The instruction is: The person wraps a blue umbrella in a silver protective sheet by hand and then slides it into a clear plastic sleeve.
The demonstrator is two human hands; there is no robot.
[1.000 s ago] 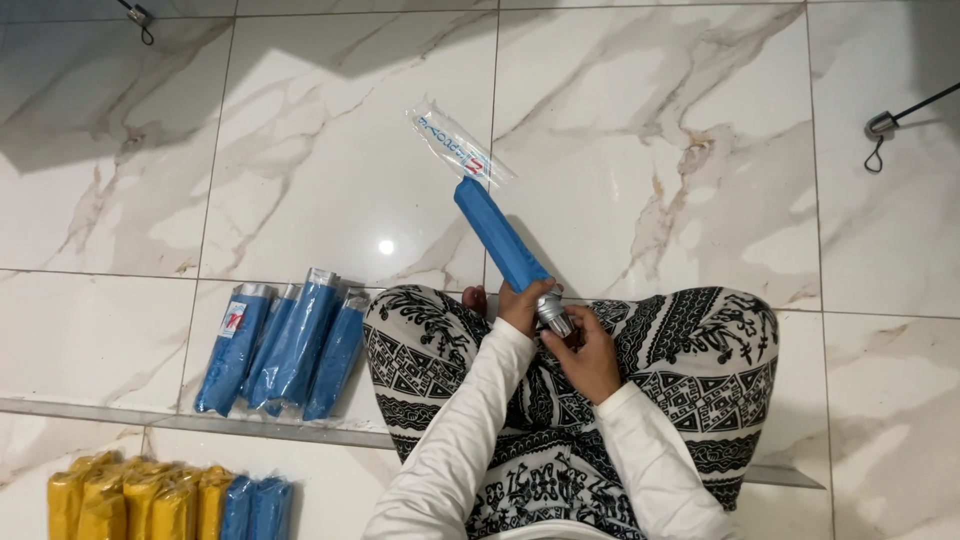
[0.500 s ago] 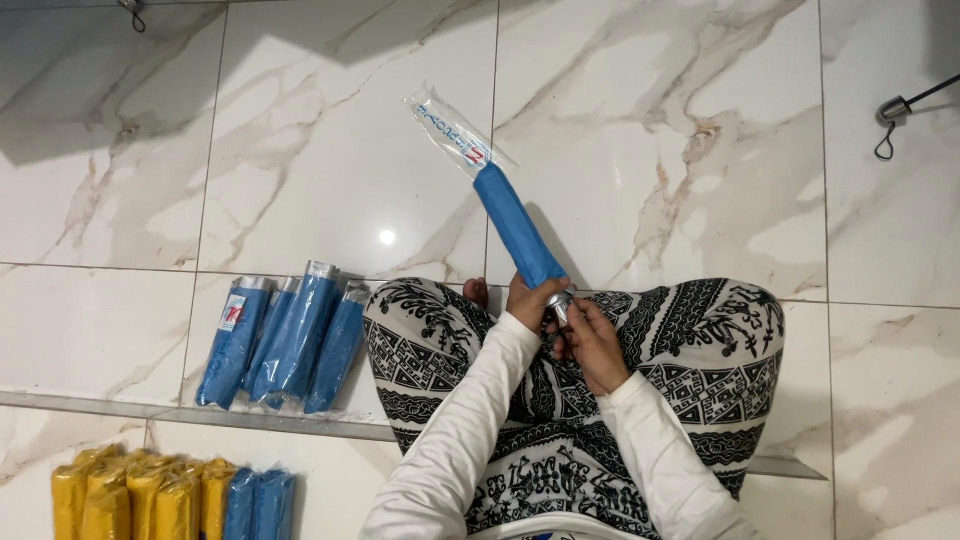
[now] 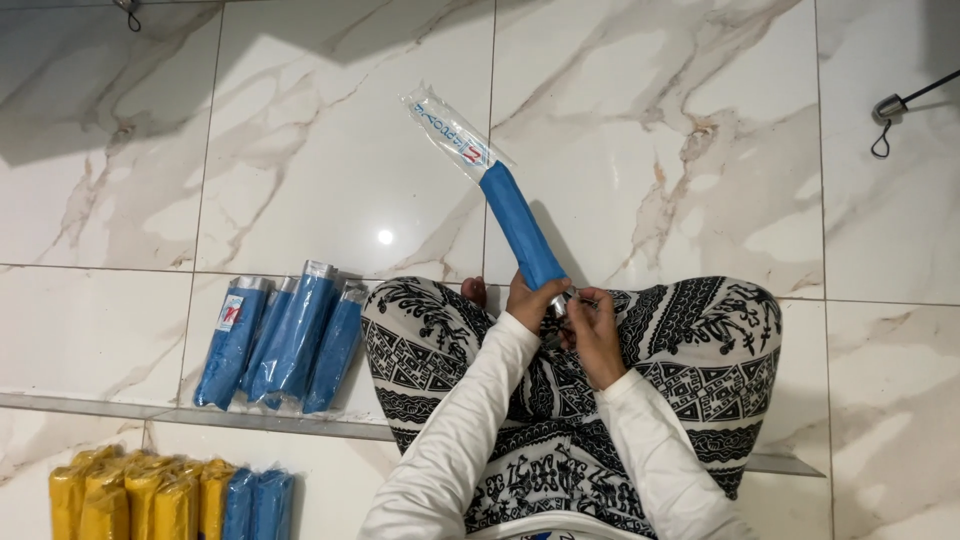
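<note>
A: What is the left hand [image 3: 528, 300] doing?
B: Its grip is closing around the blue folded umbrella [image 3: 522, 228], angled up over the lap.
A: And the right hand [image 3: 594, 330]?
B: It's pinching the silvery handle end [image 3: 558, 303]; sliding the clear sleeve [image 3: 452, 130] needs a steady hold.

Blue umbrella [image 3: 522, 228] slid further out of its sleeve [image 3: 450, 128] — tilted steeper.

Off to the left of the grip, four blue wrapped packs [image 3: 280, 340] lay on the marble floor [image 3: 300, 150], with yellow packs [image 3: 140, 495] stacked lower left.
</note>
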